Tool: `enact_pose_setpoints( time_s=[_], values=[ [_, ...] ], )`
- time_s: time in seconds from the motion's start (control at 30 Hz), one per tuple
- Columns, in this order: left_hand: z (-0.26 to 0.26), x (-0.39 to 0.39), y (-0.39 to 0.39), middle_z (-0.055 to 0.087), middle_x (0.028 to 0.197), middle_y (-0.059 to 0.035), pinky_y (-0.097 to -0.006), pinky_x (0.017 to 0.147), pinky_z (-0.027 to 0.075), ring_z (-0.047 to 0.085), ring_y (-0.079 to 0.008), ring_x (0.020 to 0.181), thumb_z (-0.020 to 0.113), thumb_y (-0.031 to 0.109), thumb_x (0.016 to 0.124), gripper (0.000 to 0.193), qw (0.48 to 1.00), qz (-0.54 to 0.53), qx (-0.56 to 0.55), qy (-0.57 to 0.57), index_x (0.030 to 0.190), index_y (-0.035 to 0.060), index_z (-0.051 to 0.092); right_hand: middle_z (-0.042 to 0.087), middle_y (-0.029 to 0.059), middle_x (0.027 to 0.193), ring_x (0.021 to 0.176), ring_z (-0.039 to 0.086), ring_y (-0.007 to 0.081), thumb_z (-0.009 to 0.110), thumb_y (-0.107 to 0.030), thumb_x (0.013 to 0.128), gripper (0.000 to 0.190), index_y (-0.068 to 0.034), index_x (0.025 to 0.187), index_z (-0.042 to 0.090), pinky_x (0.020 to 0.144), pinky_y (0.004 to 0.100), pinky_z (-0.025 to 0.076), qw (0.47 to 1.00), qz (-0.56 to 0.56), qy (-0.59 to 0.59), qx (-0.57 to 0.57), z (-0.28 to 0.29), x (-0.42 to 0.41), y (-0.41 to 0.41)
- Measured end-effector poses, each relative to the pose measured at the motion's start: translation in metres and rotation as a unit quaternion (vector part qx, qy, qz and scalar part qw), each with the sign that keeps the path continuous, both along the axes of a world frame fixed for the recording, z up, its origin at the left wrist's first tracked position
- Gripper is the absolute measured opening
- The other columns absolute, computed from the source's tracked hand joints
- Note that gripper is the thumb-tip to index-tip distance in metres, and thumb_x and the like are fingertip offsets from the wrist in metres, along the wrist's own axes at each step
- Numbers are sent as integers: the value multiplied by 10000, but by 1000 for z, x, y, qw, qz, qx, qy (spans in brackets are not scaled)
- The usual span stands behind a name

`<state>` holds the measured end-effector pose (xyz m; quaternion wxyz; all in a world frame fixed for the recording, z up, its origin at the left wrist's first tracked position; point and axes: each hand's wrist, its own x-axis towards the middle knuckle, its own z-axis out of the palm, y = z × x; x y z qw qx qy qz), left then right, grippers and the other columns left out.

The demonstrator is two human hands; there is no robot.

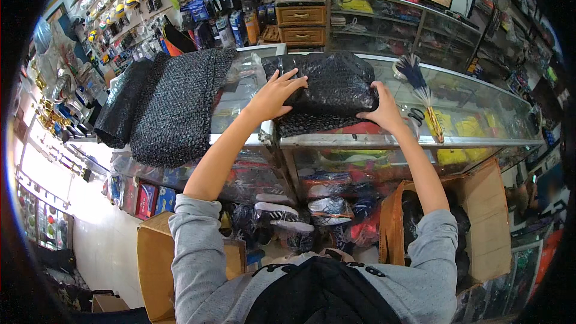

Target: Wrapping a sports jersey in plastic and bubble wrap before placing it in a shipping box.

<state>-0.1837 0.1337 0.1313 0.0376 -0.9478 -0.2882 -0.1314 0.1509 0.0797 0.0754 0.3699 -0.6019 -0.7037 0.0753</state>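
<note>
A black plastic-wrapped package (335, 76) lies on the glass display counter in front of me. My left hand (275, 98) rests on its left end, fingers spread and thumb apart near the front edge. At the other end, my right hand (383, 107) grips the front right corner between thumb and fingers. Black bubble wrap (310, 124) shows under the package's front side. Further left, a wide sheet of black bubble wrap (177, 103) drapes over the counter's front edge, beside its rolled part (121, 103). What the package holds is hidden.
On the counter's right lie a feather duster (420, 87), black-handled scissors (416, 117) and a tape roll (398, 69). The metal counter edge (342, 142) runs before me. Open cardboard boxes stand at right (488, 225) and left (155, 261). Bagged shoes (330, 210) fill a lower shelf.
</note>
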Motion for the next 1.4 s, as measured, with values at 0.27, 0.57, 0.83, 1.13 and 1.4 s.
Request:
enact_pose_setpoints(
  time_s=[0.27, 0.57, 0.83, 1.13, 1.4],
  values=[
    [-9, 3, 7, 375, 1490, -10, -548, 1173, 235, 269, -303, 1415, 762, 97, 748, 641, 999, -21, 22, -34, 1304, 166, 450, 245, 152, 1516, 1307, 406, 406, 876, -302, 587, 1089, -271, 1482, 258, 1060, 489, 404, 969, 67, -235, 21, 26, 4, 0],
    [-8, 0, 5, 375, 1494, -23, -505, 1157, 289, 319, -307, 1391, 770, 120, 745, 686, 999, -7, 28, -31, 1341, 191, 437, 288, 174, 1495, 1209, 497, 359, 858, -264, 618, 1031, -163, 1469, 284, 1013, 455, 424, 903, 27, -424, 57, 39, -26, -9],
    [-16, -3, 7, 385, 1481, -65, -495, 1127, 341, 375, -327, 1349, 761, 72, 717, 700, 995, -35, 46, -75, 1333, 194, 452, 585, 42, 1043, 1010, 531, 195, 719, -230, 725, 225, -108, 904, 658, 861, 359, 389, 879, 234, -324, 260, 3, -111, -27],
    [-20, -5, 4, 373, 1489, -48, -473, 1119, 362, 367, -310, 1357, 741, 23, 706, 698, 995, -24, 34, -93, 1324, 175, 454, 580, 38, 1039, 1033, 519, 196, 563, -148, 822, 133, -76, 862, 668, 917, 393, 394, 848, 176, -414, 281, -16, -142, -7],
    [-19, -4, 9, 360, 1499, -42, -466, 1148, 316, 337, -293, 1379, 749, 12, 688, 727, 994, -54, 48, -77, 1333, 144, 440, 501, 158, 1173, 1205, 447, 347, 587, -6, 778, 152, 11, 929, 578, 1083, 511, 327, 918, 179, -244, 257, -5, -132, 6]
  ],
)
